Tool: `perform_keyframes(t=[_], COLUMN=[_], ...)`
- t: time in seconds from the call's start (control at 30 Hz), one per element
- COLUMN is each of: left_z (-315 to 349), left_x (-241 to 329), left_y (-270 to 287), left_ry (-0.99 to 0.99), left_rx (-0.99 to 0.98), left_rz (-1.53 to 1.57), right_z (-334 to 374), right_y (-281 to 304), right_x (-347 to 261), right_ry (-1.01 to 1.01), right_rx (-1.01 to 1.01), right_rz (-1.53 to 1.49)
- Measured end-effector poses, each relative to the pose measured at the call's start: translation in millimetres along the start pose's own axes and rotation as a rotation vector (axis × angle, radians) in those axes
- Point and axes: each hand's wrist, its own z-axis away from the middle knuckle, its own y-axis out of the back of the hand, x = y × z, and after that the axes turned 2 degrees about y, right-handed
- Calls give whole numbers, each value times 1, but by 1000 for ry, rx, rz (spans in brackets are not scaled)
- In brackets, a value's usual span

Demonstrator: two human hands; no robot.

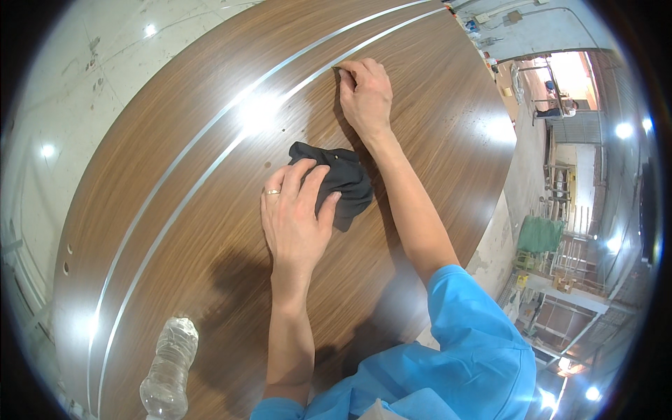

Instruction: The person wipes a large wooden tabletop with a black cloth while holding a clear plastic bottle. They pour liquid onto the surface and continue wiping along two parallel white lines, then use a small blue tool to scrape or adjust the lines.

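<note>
A large wood-grain panel (434, 105) lies under both my hands, with two thin silver strips (308, 78) running along its length. My left hand (297, 213), a ring on one finger, is closed on a crumpled black cloth (350, 183) resting on the panel. Farther off, my right hand (367, 98) touches the panel beside the nearer strip. Its thumb and fingertips are pinched together at a small dark edge, and I cannot make out what is between them. A few dark spots dot the surface between the hands.
A clear plastic bottle (170, 364) is on the panel at the lower left. Two small holes (68, 267) pierce the panel near its left edge. Pale floor (77, 91) lies beyond. At the right are a green draped thing (539, 234), metal racks and a distant person (565, 109).
</note>
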Motion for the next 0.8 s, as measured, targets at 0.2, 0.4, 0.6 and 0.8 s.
perform_keyframes(t=[0.2,0.4,0.6,0.8], left_z=[-2,0,1,5], left_x=[-4,2,4,1], left_y=[-2,6,6,6], left_ry=[30,479,506,484], left_rx=[90,91,98,293], left_rz=[138,1081,1216,1123], right_z=[16,37,38,41], right_y=[77,129,134,158], right_x=[-37,-62,-78,-79], right_ry=[-443,-664,-552,-196], right_rx=[-330,-818,-884,-789], right_rz=[-615,-957,-808,-544])
